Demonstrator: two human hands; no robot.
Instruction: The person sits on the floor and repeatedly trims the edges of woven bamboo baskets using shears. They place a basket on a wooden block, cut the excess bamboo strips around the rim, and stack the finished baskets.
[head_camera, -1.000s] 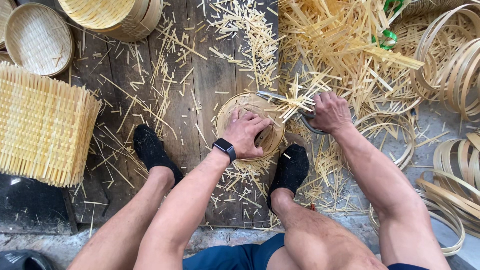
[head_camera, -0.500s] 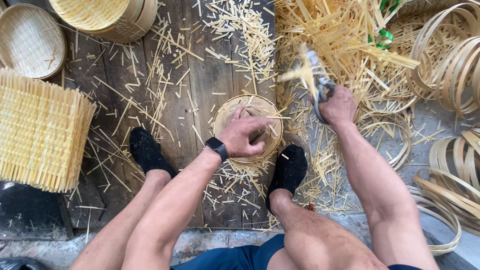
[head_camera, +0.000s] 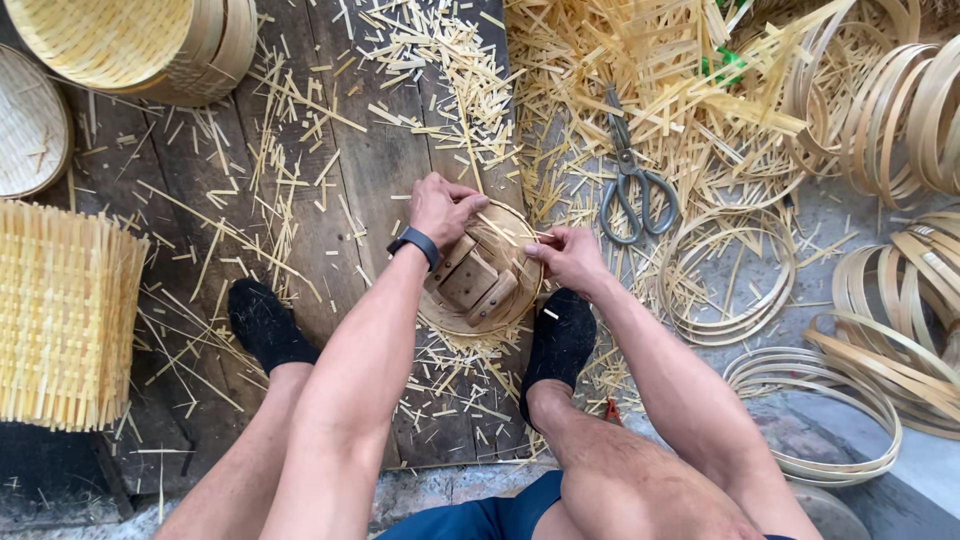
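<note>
A small round woven bamboo basket rests on a wooden block on the plank floor between my feet. My left hand grips its upper left rim; a black watch sits on that wrist. My right hand pinches the right rim. A pair of grey metal scissors lies on the bamboo strips to the upper right, apart from both hands.
Bamboo offcuts litter the planks. Large woven baskets stand at top left, and a flat woven stack at left. Bamboo hoops lie at right, with more coils beyond. My black-socked feet flank the basket.
My right hand lifted the scissors, set them down on the strips at the upper right, then came back to the basket rim. The left hand stayed on the basket.
</note>
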